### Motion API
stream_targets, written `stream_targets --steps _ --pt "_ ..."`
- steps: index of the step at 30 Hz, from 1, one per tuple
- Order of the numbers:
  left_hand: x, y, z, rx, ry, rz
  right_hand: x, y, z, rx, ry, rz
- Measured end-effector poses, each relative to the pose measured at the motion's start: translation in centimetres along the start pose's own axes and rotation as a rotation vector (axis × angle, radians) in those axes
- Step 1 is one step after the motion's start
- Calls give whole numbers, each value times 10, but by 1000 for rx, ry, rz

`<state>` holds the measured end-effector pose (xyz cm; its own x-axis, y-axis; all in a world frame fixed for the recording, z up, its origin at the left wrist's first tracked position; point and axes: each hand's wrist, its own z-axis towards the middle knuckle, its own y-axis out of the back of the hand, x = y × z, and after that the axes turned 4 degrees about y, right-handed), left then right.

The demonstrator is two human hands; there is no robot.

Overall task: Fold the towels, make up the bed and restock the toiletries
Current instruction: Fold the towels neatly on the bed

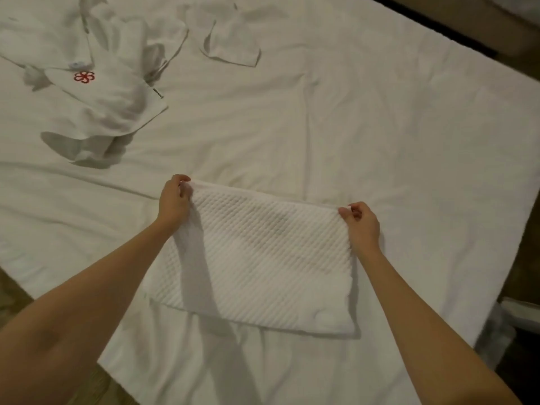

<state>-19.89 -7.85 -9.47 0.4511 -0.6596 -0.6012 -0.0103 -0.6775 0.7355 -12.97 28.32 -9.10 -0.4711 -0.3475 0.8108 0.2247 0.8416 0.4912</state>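
Both hands, left hand [174, 200] and right hand [362, 225], pinch the far corners of a ribbed towel [257, 258], mid-fold at lower centre. The crumpled towels [111, 92] at upper left await folding; bed-making and toiletries seem undone.

This looks like a hotel or guest bedroom, seen from above a wide bed [350, 127] dressed in a plain white sheet that fills nearly the whole view. Toward the far left corner of the bed lies a heap of unfolded white towels [96, 83], one carrying a red embroidered flower emblem [84, 76] of the sort lodging linen bears. Off the bed's near left edge a strip of brown floor [17, 299] shows.
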Motion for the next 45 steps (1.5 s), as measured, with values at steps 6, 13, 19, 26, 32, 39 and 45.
stream_targets --steps 6,13,19,26,32,39,45 --pt "26 6 -47 14 224 -124 -18 4 -54 -54 -93 132" --pt "52 18 -105 121 269 -87 -31 10 -127 58 -161 193" --pt "63 34 -105 179 319 -260 -3 19 -138 168 -41 195" --pt "60 67 -107 347 308 -408 62 0 -171 164 -34 182" --pt "50 95 -110 500 265 -499 117 -57 -194 124 -64 -41" --pt "14 101 -115 700 188 -488 159 -135 -217 41 -78 -277" --pt "-5 99 -109 803 330 -610 174 -175 -233 51 -135 -322"
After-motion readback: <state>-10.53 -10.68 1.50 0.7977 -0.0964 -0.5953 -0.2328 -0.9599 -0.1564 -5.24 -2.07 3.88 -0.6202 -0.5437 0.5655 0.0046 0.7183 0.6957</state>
